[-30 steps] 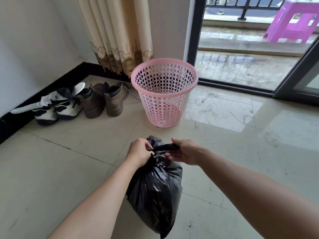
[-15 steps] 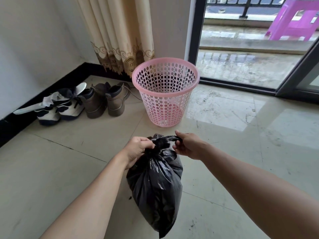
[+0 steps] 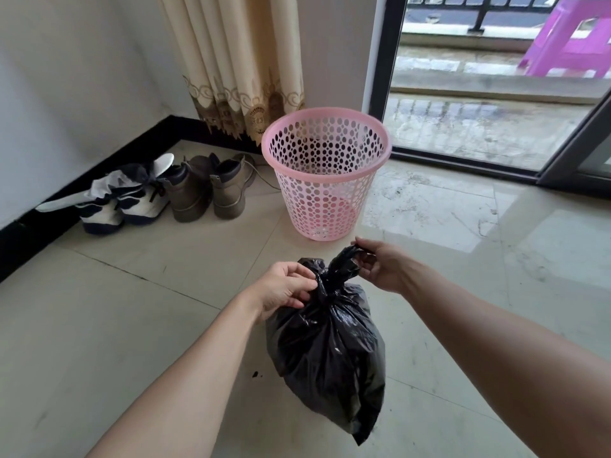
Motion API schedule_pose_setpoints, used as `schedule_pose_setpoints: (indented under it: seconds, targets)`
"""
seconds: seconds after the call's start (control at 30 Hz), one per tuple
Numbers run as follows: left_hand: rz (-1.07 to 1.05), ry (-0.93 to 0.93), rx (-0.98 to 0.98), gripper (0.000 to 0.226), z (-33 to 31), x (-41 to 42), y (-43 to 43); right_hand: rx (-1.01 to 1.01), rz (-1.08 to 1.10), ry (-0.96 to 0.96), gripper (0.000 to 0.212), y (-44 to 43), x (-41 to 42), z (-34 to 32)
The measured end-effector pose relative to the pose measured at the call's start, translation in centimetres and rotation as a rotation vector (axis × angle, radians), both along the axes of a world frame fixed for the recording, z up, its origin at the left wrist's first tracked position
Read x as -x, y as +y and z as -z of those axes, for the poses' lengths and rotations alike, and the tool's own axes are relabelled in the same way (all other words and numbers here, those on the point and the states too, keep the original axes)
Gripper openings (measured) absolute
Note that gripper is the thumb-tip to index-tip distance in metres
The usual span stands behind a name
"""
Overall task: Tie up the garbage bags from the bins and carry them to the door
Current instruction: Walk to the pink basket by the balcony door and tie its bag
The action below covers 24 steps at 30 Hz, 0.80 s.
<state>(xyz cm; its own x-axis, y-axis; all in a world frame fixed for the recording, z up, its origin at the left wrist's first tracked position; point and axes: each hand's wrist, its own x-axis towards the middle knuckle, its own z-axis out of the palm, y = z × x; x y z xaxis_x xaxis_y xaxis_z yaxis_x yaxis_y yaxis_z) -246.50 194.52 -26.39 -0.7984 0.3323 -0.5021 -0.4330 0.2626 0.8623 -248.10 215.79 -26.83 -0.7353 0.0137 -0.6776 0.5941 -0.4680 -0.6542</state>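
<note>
A full black garbage bag (image 3: 330, 352) hangs in front of me above the tiled floor, its neck twisted into a knot at the top. My left hand (image 3: 286, 287) grips the neck on the left side, just below the knot. My right hand (image 3: 380, 266) pinches the loose end of the bag that sticks up to the right of the knot. Behind the bag stands a pink perforated bin (image 3: 325, 173) with no liner in it.
Two pairs of shoes (image 3: 172, 190) line the wall at the left, beside a beige curtain (image 3: 244, 67). A glass sliding door (image 3: 489, 104) to a wet balcony with a purple stool (image 3: 572, 44) fills the back right. Glossy floor tiles (image 3: 496, 259) spread around me.
The bag's top went from stretched flat between both hands to a tightened knot. My right hand drew the loose end up and to the right; the left hand stayed at the neck.
</note>
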Motion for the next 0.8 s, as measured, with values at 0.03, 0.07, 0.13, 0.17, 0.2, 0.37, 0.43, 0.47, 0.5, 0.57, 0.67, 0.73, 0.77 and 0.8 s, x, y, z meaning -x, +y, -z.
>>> schedule_pose_setpoints:
  seconds: [0.03, 0.07, 0.13, 0.17, 0.2, 0.37, 0.43, 0.47, 0.5, 0.57, 0.67, 0.73, 0.77, 0.8]
  targets:
    - [-0.048, 0.047, 0.068, 0.012, 0.4, 0.0, 0.5, -0.002, -0.001, -0.005, 0.014, -0.2, -0.1, 0.1]
    - [-0.097, 0.088, 0.124, 0.018, 0.8, 0.1, 0.8, -0.004, -0.005, -0.006, 0.014, -0.3, -0.1, 0.1]
    - [-0.123, 0.158, 0.227, 0.027, 1.2, 0.4, 1.6, 0.003, -0.01, -0.005, 0.012, -0.5, -0.2, 0.1]
    - [-0.093, 0.205, 0.313, 0.026, 1.4, 0.4, 1.9, 0.009, -0.013, -0.006, 0.012, -0.6, -0.2, 0.1]
    - [-0.067, 0.262, 0.411, 0.021, 1.6, 0.4, 2.2, 0.015, -0.016, -0.006, 0.013, -0.7, -0.3, 0.1]
    - [-0.148, 0.519, 0.709, 0.012, 1.7, -0.7, 2.7, 0.019, -0.072, -0.011, 0.018, -1.2, -0.5, 0.1]
    - [-0.166, 0.511, 0.687, 0.019, 2.0, -0.5, 2.2, 0.01, -0.077, -0.013, 0.018, -1.4, -0.4, 0.1]
    - [-0.163, 0.46, 0.619, 0.022, 2.0, -0.3, 1.9, 0.005, -0.067, -0.013, 0.018, -1.5, -0.3, 0.0]
    - [-0.155, 0.375, 0.505, 0.022, 1.8, -0.2, 1.6, -0.003, -0.05, -0.014, 0.019, -1.5, -0.1, 0.0]
    - [-0.124, 0.174, 0.204, 0.014, 1.2, 0.0, 0.9, -0.019, -0.011, -0.013, 0.019, -1.3, 0.2, -0.1]
    - [-0.023, -0.044, -0.064, 0.007, -0.1, -0.1, -0.2, -0.001, 0.044, -0.019, 0.017, -1.1, 0.6, -0.2]
    - [0.032, -0.099, -0.15, 0.008, -0.6, -0.2, -0.7, 0.03, 0.074, -0.024, 0.018, -1.1, 0.7, -0.3]
    - [0.041, -0.116, -0.178, 0.006, -0.6, -0.2, -0.9, 0.038, 0.084, -0.025, 0.019, -1.1, 0.7, -0.3]
    - [0.037, -0.126, -0.198, 0.005, -0.5, -0.3, -1.0, 0.04, 0.091, -0.024, 0.019, -1.1, 0.8, -0.4]
